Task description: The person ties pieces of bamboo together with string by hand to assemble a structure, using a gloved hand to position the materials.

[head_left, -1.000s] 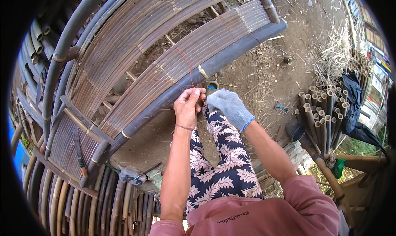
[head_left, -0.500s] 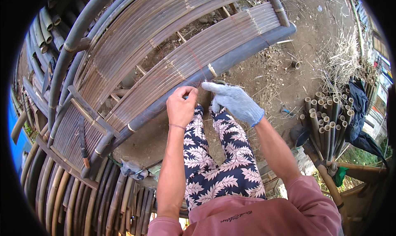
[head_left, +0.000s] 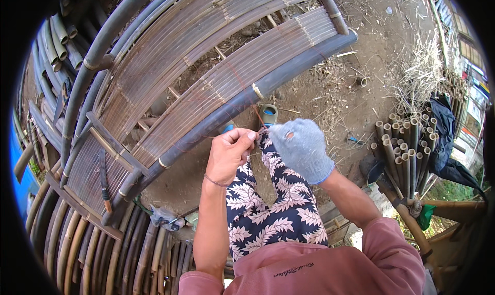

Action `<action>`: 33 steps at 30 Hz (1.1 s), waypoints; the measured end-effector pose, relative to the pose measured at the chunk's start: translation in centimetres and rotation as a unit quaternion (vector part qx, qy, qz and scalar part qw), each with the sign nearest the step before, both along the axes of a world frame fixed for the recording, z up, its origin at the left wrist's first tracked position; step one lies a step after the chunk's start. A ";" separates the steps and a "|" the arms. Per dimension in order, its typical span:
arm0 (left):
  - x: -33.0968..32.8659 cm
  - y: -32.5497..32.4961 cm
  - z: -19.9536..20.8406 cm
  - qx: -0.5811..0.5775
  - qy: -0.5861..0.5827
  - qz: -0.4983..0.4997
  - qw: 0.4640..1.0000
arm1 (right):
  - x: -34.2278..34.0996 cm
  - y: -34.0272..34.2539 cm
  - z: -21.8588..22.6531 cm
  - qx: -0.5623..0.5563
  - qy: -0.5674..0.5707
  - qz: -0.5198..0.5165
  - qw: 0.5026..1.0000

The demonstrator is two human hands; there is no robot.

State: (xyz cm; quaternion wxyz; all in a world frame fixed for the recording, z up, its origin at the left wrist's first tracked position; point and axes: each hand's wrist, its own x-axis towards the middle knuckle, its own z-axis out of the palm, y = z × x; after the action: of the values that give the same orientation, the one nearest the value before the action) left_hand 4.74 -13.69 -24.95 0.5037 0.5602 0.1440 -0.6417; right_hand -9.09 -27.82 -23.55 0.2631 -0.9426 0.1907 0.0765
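Observation:
Bare, with thumb and fingers pinched, my left hand (head_left: 230,149) is just in front of the bench's near rail, above my thigh. My right hand (head_left: 304,149) wears a grey-blue knit glove with a small hole and is closed beside it. A thin reddish string (head_left: 256,111) runs down from the near rail to the fingertips of both hands, where it appears gripped. Loose loops of it trail over the slats left of my hands. The bamboo bench (head_left: 232,71) has slatted strips and a thick dark front rail (head_left: 221,119), with a pale binding on it above my hands.
A machete-like blade (head_left: 104,181) with a wooden handle lies on the bench's left end. Bamboo poles (head_left: 98,243) are stacked at lower left. Cut bamboo tubes (head_left: 405,150) stand at right beside dark cloth (head_left: 443,135). A sandal (head_left: 268,114) shows below the rail.
Both hands have come down from the rail, closer to my body. The right hand has gone from stretched fingers to a closed fist. The string now hangs between rail and hands.

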 end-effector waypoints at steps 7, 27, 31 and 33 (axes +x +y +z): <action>-1.1 -1.2 -0.8 -0.111 -0.395 -0.127 0.903 | 1.4 0.6 -1.0 0.118 -0.046 -0.096 0.987; 1.7 -1.0 0.2 -0.059 -0.510 -0.118 0.850 | 4.8 -0.5 -4.7 0.182 -0.200 -0.045 0.962; 1.0 -0.8 -0.5 -0.007 -0.457 -0.062 0.888 | 4.7 0.5 -4.6 0.174 -0.207 -0.091 0.958; 0.9 -0.9 -0.6 -0.025 -0.494 -0.071 0.866 | 4.6 0.5 -4.2 0.144 -0.186 -0.085 0.968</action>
State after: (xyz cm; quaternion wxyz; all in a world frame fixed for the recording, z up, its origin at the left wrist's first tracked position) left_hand 5.60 -14.61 -25.59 0.4760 0.7999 -0.1797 -0.3183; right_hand -4.49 -27.27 -27.71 0.4327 -0.8728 0.2046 -0.0961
